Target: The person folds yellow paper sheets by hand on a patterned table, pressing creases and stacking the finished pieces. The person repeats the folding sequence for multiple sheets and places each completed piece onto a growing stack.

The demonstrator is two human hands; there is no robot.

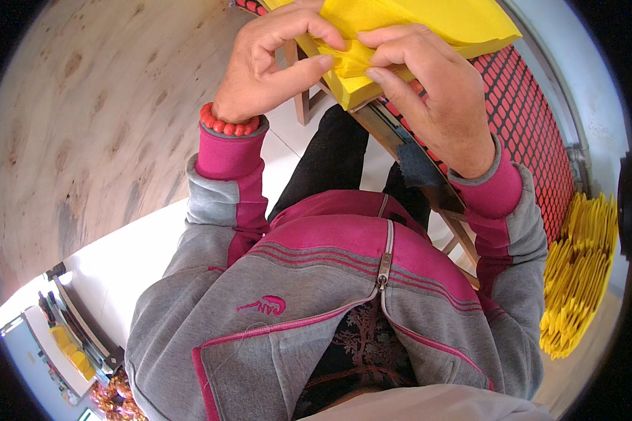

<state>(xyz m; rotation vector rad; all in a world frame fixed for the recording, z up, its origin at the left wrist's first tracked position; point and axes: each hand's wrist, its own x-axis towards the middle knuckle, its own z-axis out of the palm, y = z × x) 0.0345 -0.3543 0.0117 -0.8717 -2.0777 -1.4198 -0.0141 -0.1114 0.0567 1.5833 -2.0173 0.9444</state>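
Near the top of the head view, a bright yellow piece of thin fabric with folded edges lies over a red-and-black patterned surface. I pinch a gathered fold at its near edge with both hands. My left hand, with a red bead bracelet at the wrist, has thumb and forefinger closing on the fold's left side. From the right, my right hand grips the same fold between thumb and fingers. The fingertips of the two hands are a short way apart. Part of the fabric is cut off by the picture's upper edge.
A wooden board fills the left side. The red-and-black patterned surface runs along the right, beside a pale wall. A stack of folded yellow pieces stands at the far right. Wooden legs show beneath the work.
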